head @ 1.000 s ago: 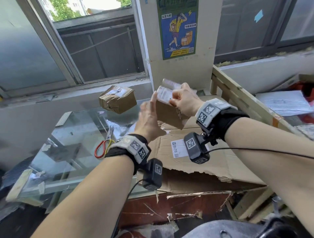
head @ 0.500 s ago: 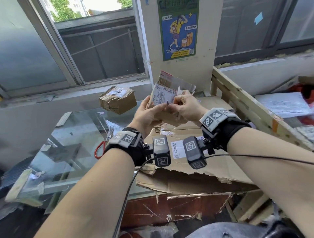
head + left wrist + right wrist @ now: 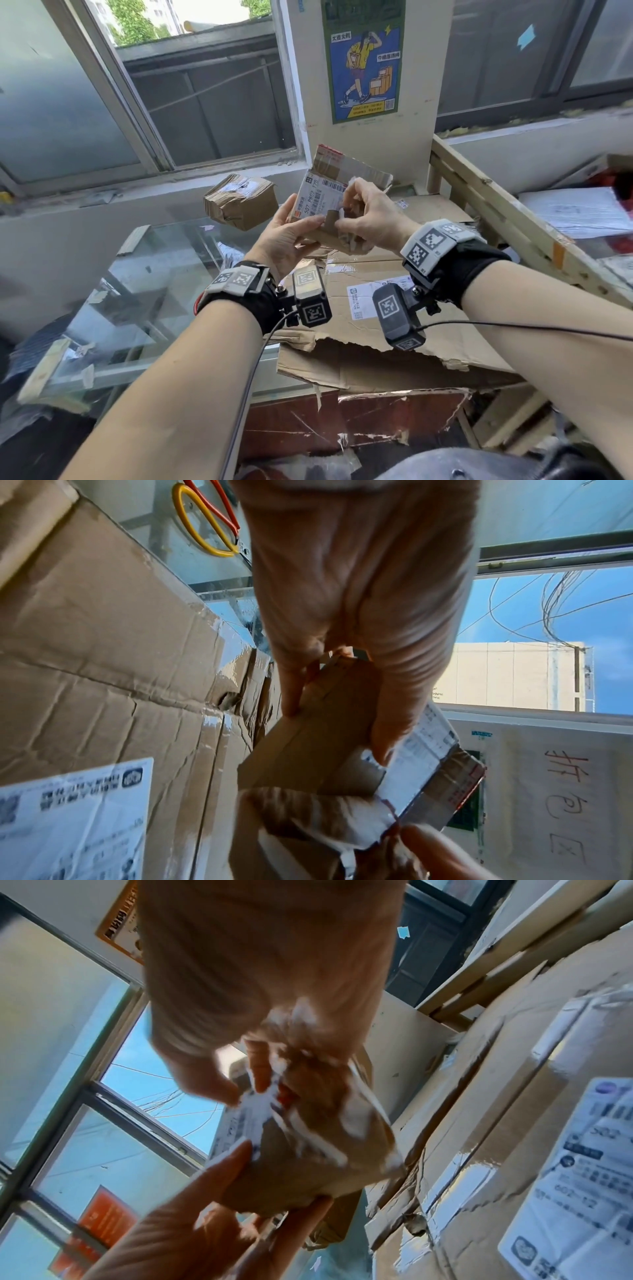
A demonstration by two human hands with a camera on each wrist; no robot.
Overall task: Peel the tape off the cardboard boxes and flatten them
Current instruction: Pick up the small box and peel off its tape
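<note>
I hold a small cardboard box (image 3: 337, 173) with a white shipping label (image 3: 317, 197) up in front of me. My left hand (image 3: 291, 233) grips its left side, thumb on the label and fingers underneath, as the left wrist view shows (image 3: 342, 723). My right hand (image 3: 370, 216) pinches a crumpled strip of clear tape (image 3: 274, 1096) at the label's lower right edge. More bunched tape (image 3: 329, 1123) hangs in that hand. A second taped box (image 3: 241, 200) sits on the ledge beyond.
Flattened cardboard sheets (image 3: 394, 329) with a label lie below my hands on a glass table (image 3: 164, 274). Orange and yellow scissors (image 3: 209, 520) lie on the glass. A wooden frame (image 3: 507, 222) runs along the right. A poster (image 3: 364, 58) hangs on the pillar ahead.
The box has turned so the label faces me. My left hand went from an open palm beside it to gripping it, and my right hand shifted to the label's lower edge.
</note>
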